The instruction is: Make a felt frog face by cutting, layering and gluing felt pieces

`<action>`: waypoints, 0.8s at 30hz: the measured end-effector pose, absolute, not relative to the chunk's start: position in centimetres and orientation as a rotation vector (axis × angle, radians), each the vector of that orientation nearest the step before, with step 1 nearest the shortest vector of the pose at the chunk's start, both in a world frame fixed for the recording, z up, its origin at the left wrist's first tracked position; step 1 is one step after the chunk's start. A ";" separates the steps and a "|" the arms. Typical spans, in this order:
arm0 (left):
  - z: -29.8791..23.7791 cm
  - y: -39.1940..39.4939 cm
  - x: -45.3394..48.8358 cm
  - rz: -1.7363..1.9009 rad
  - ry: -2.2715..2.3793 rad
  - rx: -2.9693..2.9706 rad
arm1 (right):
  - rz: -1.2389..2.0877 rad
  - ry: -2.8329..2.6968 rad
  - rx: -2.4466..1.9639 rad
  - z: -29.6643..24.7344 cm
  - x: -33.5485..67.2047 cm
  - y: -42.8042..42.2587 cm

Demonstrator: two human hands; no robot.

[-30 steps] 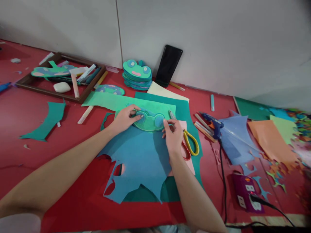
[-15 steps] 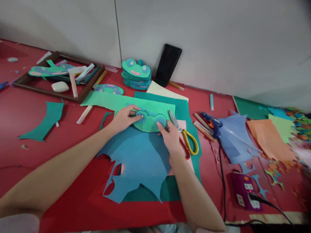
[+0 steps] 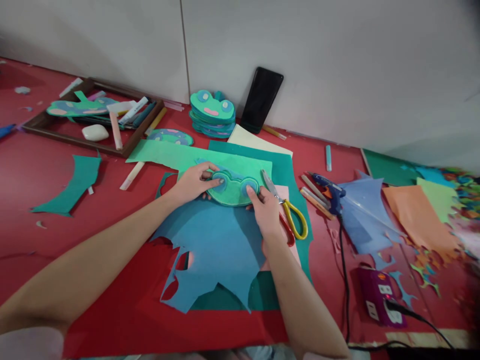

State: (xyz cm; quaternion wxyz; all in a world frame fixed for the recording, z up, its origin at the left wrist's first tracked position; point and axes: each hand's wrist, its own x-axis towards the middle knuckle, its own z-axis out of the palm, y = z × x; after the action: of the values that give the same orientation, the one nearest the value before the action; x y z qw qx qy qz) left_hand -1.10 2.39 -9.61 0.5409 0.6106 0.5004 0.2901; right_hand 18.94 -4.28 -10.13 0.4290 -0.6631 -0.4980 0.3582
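Between my two hands is a green felt frog face with a blue round eye at each top corner. My left hand grips its left end, thumb on the left eye. At the other end my right hand pinches it, thumb pressed on the right eye; the fingers behind are partly hidden. Beneath lies a blue felt sheet with ragged cut-outs, over teal and light green sheets. Scissors with one yellow and one red handle rest open just right of my right hand.
A stack of frog faces and a leaning black phone stand by the wall. A wooden frame holds markers at left. On the right are a blue glue gun, its cord, a purple power socket and felt scraps.
Both hands keep hold of the frog face, with only a very slight shift. The whole view has moved a little, so things appear slightly further right.
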 end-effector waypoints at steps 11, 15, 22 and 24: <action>-9.8 2.4 -1.1 0.692 1.174 1.457 | 0.852 -1.214 -1.649 -10.0 18.7 -4.4; -9.8 2.4 -1.1 0.685 1.161 1.437 | 0.842 -1.208 -1.666 -10.2 18.8 -4.3; -9.8 2.5 -1.2 0.692 1.157 1.442 | 0.847 -1.194 -1.670 -10.2 18.8 -4.3; -9.8 2.5 -1.1 0.692 1.148 1.439 | 0.868 -1.171 -1.649 -10.2 18.8 -4.3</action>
State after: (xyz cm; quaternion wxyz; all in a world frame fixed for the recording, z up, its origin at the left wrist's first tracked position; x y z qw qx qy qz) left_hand -1.14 2.47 -9.84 0.5545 0.6090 0.4857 0.2928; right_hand 18.76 -4.30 -10.23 0.4531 -0.6679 -0.4744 0.3515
